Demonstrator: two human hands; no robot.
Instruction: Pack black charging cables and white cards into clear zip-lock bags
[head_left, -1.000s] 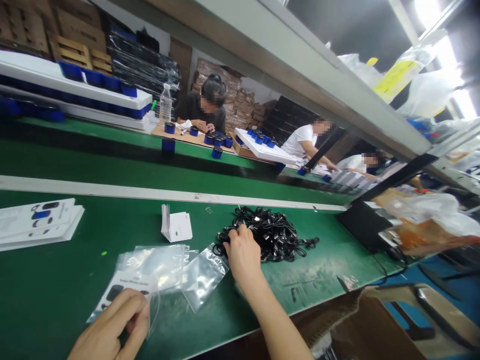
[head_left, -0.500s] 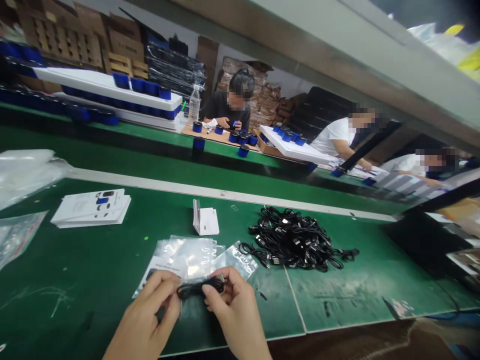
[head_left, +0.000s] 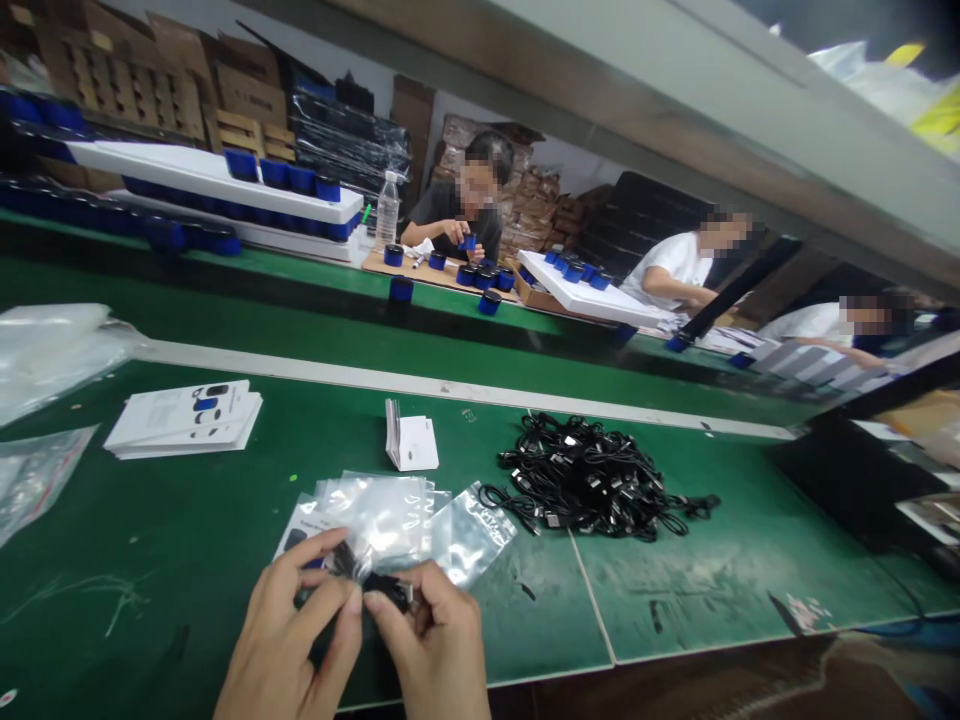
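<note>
A bundled black cable [head_left: 388, 590] is pinched in my right hand [head_left: 439, 640], near the table's front edge. My left hand [head_left: 300, 630] touches the left end of the bundle, its fingers closed around what looks like clear plastic film and cable. Just beyond my hands lie several clear plastic bags [head_left: 390, 510]. A printed sheet [head_left: 300, 515] shows partly behind my left fingers. To the right is a heap of black cables [head_left: 589, 475] with metal plugs. Behind the bags stands a small folded white booklet stack [head_left: 416, 443].
White printed leaflets [head_left: 184, 420] lie on the left, near plastic bags [head_left: 56, 350] at the edge. A pale strip [head_left: 450, 388] crosses the table. Beyond it, three people work by blue round items and white trays [head_left: 585, 290].
My right hand has moved left with the cable, closer to my left hand. The cable bundle is now mostly hidden by fingers. Across the table, a person has raised a blue item.
</note>
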